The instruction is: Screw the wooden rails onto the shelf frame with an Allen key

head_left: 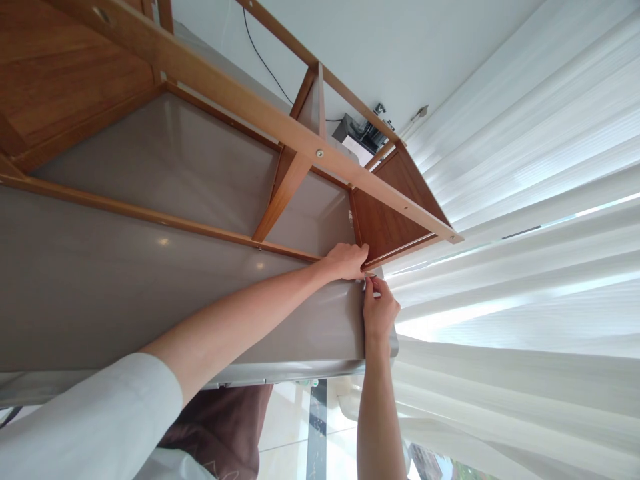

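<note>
A brown wooden frame (pixel 230 241) with rails, a middle divider and solid end panels stands on a grey tabletop. My left hand (pixel 349 261) is closed round the lower rail at its right corner, by the brown end panel (pixel 387 200). Just below that corner, my right hand (pixel 381 310) pinches a small thin metal tool (pixel 371 275) between thumb and fingertips. The tool's tip is against or very near the rail's end; its exact shape is too small to tell. A round bolt head (pixel 319 153) shows in the upper rail, above the divider.
Under the frame lies the grey glossy tabletop (pixel 150 287). White curtains (pixel 525 280) hang close by on the right. Behind the frame are a black device (pixel 357 133) and a dark cable (pixel 265 63). A brown cloth (pixel 220 430) shows below the table edge.
</note>
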### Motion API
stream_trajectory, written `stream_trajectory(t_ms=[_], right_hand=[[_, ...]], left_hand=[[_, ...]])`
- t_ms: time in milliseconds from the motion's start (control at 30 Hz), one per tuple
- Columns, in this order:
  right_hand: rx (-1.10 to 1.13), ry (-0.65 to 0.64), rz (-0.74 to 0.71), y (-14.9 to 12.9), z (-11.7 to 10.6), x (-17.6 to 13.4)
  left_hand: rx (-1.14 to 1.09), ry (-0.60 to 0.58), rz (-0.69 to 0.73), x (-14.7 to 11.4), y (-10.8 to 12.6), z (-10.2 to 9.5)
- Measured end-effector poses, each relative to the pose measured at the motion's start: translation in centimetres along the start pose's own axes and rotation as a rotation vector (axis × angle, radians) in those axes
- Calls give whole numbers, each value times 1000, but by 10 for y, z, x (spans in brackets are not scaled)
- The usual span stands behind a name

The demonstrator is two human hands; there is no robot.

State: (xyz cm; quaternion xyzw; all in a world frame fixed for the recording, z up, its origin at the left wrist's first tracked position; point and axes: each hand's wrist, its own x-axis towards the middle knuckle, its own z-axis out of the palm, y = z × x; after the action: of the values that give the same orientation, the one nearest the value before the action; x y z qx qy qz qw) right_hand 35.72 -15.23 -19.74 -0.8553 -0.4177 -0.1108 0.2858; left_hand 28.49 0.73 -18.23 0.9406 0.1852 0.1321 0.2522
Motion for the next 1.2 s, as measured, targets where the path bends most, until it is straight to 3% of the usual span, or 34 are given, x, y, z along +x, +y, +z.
stream_trajectory(t_ms=[533, 933, 1200], right_hand=[[322, -73, 250, 10, -3, 10], [107, 27, 132, 0, -3, 4], [-5, 3, 13, -4, -2, -1]], left_hand=[[2, -14, -10, 1, 0, 1], [-13, -21, -7, 1, -1, 1], [-21, -17, -4, 0, 0, -1]])
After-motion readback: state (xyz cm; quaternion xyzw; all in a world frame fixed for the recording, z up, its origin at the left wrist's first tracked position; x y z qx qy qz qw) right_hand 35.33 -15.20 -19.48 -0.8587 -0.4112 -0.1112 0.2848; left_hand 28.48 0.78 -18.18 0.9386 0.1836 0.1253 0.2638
